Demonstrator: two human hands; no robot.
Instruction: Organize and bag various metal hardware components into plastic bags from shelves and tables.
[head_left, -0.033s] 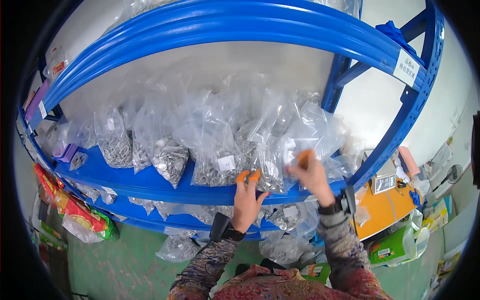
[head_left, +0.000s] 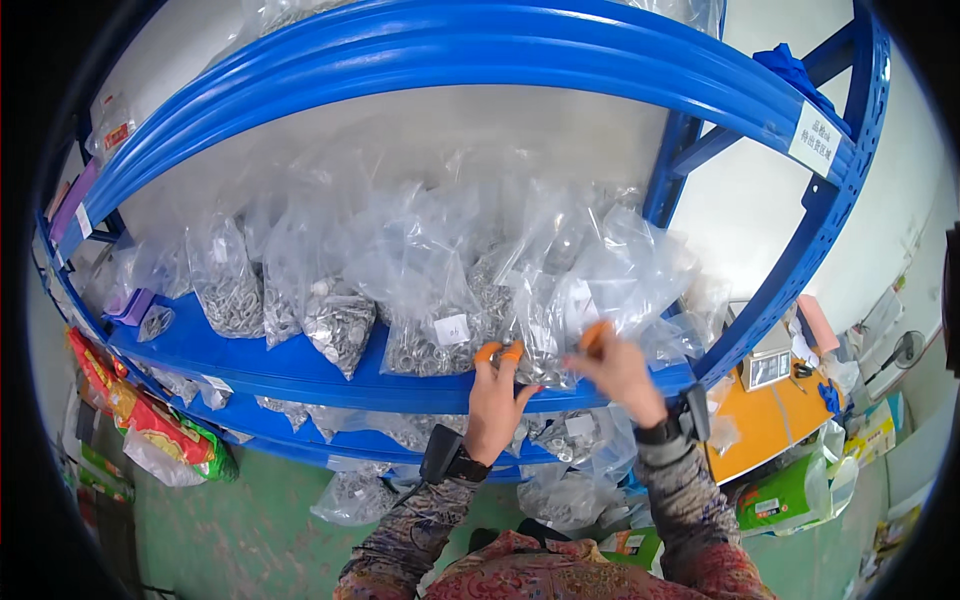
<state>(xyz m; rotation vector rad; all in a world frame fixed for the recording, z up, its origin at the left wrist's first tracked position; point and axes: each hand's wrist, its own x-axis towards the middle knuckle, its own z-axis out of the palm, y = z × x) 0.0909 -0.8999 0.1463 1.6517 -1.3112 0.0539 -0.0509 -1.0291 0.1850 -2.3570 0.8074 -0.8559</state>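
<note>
On the blue shelf stands a clear plastic bag of metal parts (head_left: 541, 352) with a white label. My left hand (head_left: 492, 405), with orange covers on two fingertips, grips the lower left of this bag at the shelf's front edge, the thumb low along its bottom. My right hand (head_left: 622, 377), also with an orange fingertip cover, is at the bag's right side; its fingers are smeared by motion, so any hold is unclear. Just left is another clear bag of metal rings (head_left: 430, 345) with a label. A loose clear bag top (head_left: 625, 270) rises behind my right hand.
More bags of metal parts (head_left: 228, 290) line the blue shelf (head_left: 215, 350) to the left, and others sit on the tier below. A blue upright (head_left: 800, 255) stands to the right, beside an orange table (head_left: 775, 425) with a scale (head_left: 768, 368). A blue beam (head_left: 480, 45) crosses above.
My right hand has moved slightly down and to the left, closer to my left hand. The left hand stays almost where it was, at the bag's lower edge.
</note>
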